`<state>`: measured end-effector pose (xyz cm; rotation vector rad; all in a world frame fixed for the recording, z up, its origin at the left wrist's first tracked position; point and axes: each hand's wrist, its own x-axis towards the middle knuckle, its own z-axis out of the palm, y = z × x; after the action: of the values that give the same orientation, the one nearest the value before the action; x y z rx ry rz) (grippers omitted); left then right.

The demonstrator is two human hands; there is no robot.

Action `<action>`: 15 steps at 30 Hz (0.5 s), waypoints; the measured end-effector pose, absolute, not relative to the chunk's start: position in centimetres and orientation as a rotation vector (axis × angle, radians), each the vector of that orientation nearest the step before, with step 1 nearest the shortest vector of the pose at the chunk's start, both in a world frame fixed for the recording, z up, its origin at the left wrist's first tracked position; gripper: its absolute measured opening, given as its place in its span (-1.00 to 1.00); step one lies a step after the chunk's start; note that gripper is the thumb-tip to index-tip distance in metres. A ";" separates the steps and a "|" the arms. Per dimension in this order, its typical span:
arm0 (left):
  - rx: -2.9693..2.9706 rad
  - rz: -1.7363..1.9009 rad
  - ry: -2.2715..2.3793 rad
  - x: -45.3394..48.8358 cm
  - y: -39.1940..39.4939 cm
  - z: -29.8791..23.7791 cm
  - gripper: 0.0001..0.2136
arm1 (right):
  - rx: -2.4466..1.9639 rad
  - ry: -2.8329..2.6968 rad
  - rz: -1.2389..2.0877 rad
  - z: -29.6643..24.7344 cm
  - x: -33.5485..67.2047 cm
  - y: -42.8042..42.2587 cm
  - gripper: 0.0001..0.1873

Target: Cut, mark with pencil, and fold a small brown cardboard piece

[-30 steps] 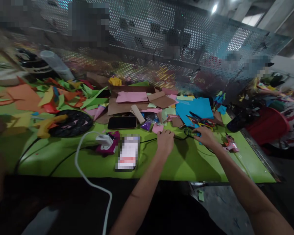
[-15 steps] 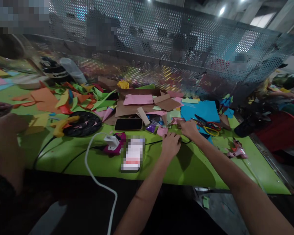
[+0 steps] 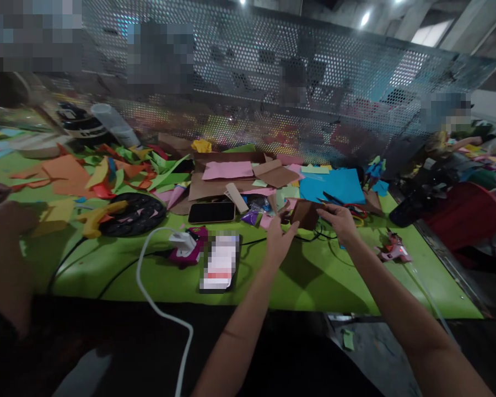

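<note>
A small brown paper piece (image 3: 306, 214) stands tilted between my two hands above the green table. My right hand (image 3: 340, 221) pinches its right edge between thumb and fingers. On the other side, my left hand (image 3: 279, 237) has its thumb at the paper's lower left corner, with the fingers spread apart from it. Beyond my left hand lie pink paper scraps (image 3: 266, 221) and a purple piece in clear wrap (image 3: 250, 216). Orange-handled scissors (image 3: 359, 214) lie partly hidden behind my right hand, near a blue sheet (image 3: 334, 184).
A lit phone (image 3: 220, 262), a dark phone (image 3: 211, 212), a magenta power strip (image 3: 186, 248) and a white cable (image 3: 143, 286) occupy the front. A pink glue gun (image 3: 394, 248) lies right. Another person's arm (image 3: 8, 237) reaches in at left. Behind stands a perforated metal screen (image 3: 240, 110).
The brown paper piece has come up off the table between my hands. My right hand has shifted right and now grips its edge; my left hand has turned and opened beside it.
</note>
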<state>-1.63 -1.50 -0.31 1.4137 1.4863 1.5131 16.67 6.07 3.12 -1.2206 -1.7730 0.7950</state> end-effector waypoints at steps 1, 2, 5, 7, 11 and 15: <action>1.372 1.488 1.408 -1.5 -1.5 -0.4 -0.61 | -1.204 -1.736 0.848 3.0 17.0 5.4 -0.61; 1.344 1.458 1.345 -1.4 -1.4 -0.5 -0.64 | -1.189 -1.706 0.894 2.8 17.2 4.8 -0.62; 1.309 1.392 1.261 -1.0 -1.3 -0.7 -0.72 | -1.156 -1.654 0.990 2.4 17.8 3.4 -0.63; 1.310 1.349 1.239 -0.9 -1.2 -0.8 -0.73 | -1.144 -1.645 1.016 2.1 18.1 2.7 -0.64; 1.315 1.234 1.102 -0.8 -1.4 -0.6 -0.66 | -1.166 -1.707 0.986 1.4 18.4 1.4 -0.65; 1.292 1.086 1.039 -0.7 -1.8 -0.7 -0.68 | -1.249 -1.871 0.861 0.9 18.9 0.8 -0.63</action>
<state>-0.71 -1.85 -0.66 1.2921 1.0386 1.0865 18.90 0.80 0.95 -1.2490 -1.8711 0.8605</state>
